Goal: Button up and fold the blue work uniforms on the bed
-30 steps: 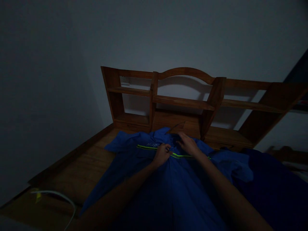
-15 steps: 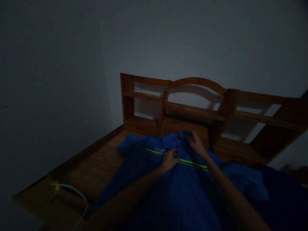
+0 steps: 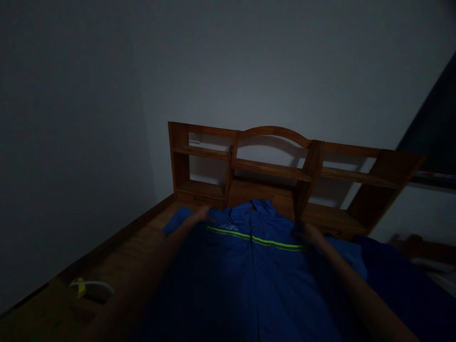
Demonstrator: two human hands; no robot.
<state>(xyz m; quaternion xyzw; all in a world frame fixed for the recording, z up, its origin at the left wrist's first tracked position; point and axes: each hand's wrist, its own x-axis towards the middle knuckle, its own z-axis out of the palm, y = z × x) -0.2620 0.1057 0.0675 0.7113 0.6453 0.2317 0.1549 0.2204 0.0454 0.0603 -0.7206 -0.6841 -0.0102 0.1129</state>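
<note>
A blue short-sleeved work shirt point(image 3: 245, 266) lies spread front side up on a wooden surface, its collar pointing at the shelf unit. Yellow-green stripes cross its chest, with pale lettering above the left one. Over the shirt's left shoulder area is my left hand point(image 3: 200, 215), blurred, fingers pointing right. My right hand point(image 3: 310, 234) is at the opposite side of the chest, near the stripe's right end, and its fingers are dark and smeared. Whether either hand grips the cloth is not visible.
Behind the shirt stands a wooden shelf unit point(image 3: 270, 167) against the pale wall point(image 3: 228, 66). Dark blue cloth point(image 3: 395, 285) lies at the right. A white cable point(image 3: 96, 283) with a yellow tag point(image 3: 81, 288) is at lower left. A wall socket point(image 3: 193, 137) shows behind the shelves.
My hands have left the collar and front placket and moved apart, the left to the left shoulder area, the right to the right side. The view has turned slightly right.
</note>
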